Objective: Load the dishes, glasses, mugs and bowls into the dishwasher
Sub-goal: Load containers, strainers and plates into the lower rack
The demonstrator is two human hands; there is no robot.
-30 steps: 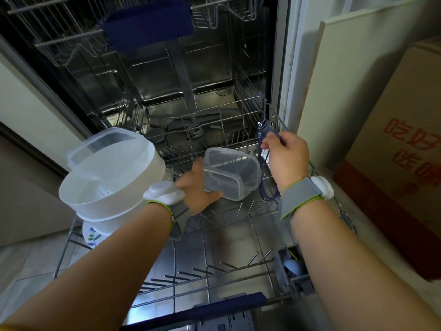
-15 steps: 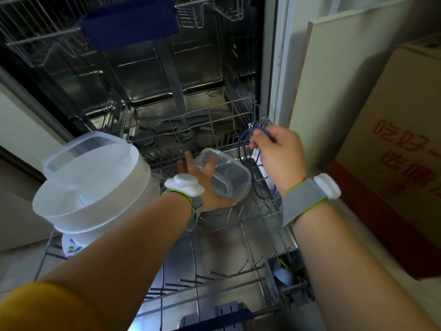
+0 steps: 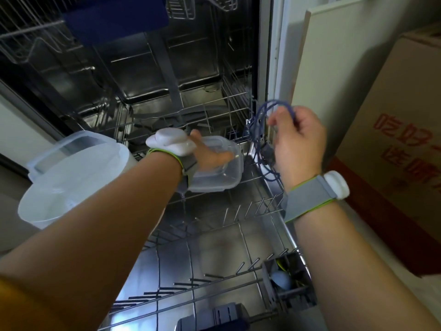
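A clear plastic container (image 3: pixel 216 167) is gripped by the left hand (image 3: pixel 211 154) over the lower rack (image 3: pixel 238 225), at 12 o'clock. It is judged light, stiff and slippery; hold at the rim is advised. A blue cord (image 3: pixel 261 130) is pinched by the right hand (image 3: pixel 298 142).

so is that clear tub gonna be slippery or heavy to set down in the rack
Probably light: the left hand carries the clear tub alone, fingers spread over it. It looks like thin plastic, so likely a little flexible, not fragile. A drip hangs below it, so it may be wet and slick.
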